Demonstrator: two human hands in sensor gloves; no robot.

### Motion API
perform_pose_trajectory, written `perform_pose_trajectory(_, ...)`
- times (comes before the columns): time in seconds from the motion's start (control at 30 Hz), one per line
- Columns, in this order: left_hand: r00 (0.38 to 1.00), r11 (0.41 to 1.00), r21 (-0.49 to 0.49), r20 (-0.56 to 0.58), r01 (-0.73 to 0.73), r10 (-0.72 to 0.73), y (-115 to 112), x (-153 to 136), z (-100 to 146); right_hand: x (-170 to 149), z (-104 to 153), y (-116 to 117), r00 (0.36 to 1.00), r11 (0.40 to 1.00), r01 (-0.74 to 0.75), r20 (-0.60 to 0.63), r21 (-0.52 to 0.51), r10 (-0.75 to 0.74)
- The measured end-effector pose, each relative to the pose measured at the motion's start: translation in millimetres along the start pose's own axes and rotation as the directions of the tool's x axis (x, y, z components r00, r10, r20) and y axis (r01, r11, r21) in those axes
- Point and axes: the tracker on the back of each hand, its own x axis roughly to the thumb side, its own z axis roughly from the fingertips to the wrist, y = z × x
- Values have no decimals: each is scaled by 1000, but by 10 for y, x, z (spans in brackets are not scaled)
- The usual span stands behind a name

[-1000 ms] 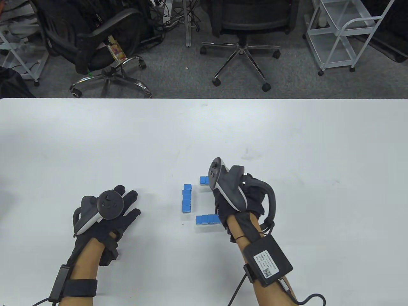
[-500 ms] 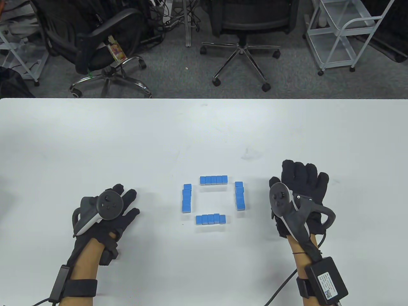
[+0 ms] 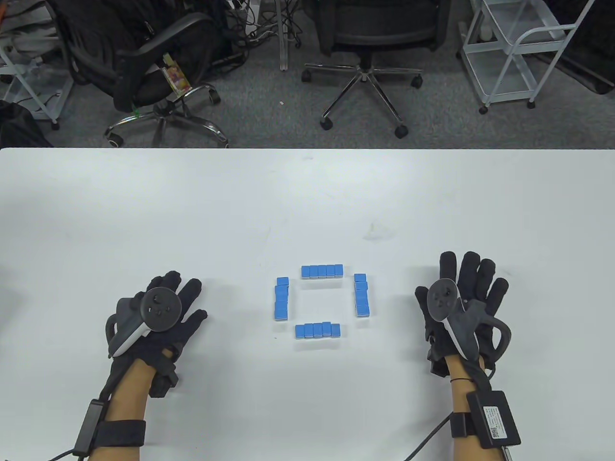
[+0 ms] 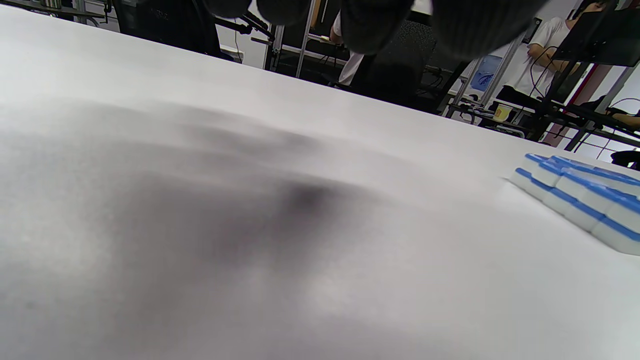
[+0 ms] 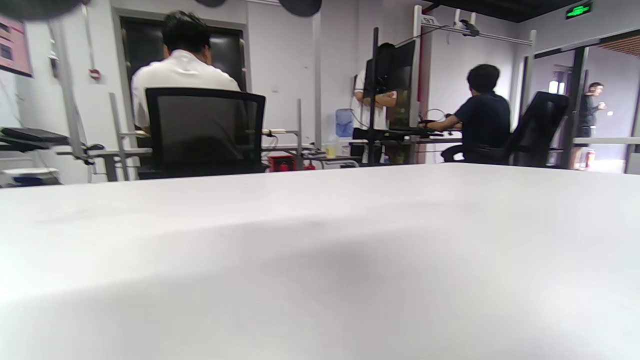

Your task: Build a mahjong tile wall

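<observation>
Four short rows of blue-backed mahjong tiles form a small square on the white table (image 3: 307,201): a far row (image 3: 322,271), a near row (image 3: 317,330), a left row (image 3: 281,298) and a right row (image 3: 362,295). My left hand (image 3: 185,300) lies flat on the table well left of the square, fingers spread, holding nothing. My right hand (image 3: 473,276) lies flat to the right of the square, fingers straight and apart, also holding nothing. In the left wrist view the tiles (image 4: 585,197) show at the right edge.
Office chairs (image 3: 365,43) and a white metal cart (image 3: 519,48) stand on the floor beyond the table's far edge. In the right wrist view, people sit at desks behind the table.
My right hand lifted off the right side of the square and moved right and back toward me, uncovering the right row. It now rests flat. My left hand barely shifted left.
</observation>
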Motion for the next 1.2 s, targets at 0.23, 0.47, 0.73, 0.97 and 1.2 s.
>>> perform_pose_trajectory(0.23,1000,998,58,-9,-5,5,19,-12,7,-50,-41,67,999,999,28,-27,30,-27)
perform_pose_trajectory(0.47,1000,994,105,-26,12,-10,47,-15,35,-24,-42,103,999,999,33,-3,32,-33)
perform_pose_trajectory(0.73,999,991,136,-41,9,-3,61,-27,49,-31,-48,128,999,998,46,-7,30,-46)
perform_pose_trajectory(0.97,995,982,168,-77,81,-69,56,-21,40,-22,-47,128,998,997,65,5,-29,-65)
perform_pose_trajectory(1.2,992,982,162,-94,96,-81,55,-44,40,-76,-60,148,998,992,39,57,-122,-32)
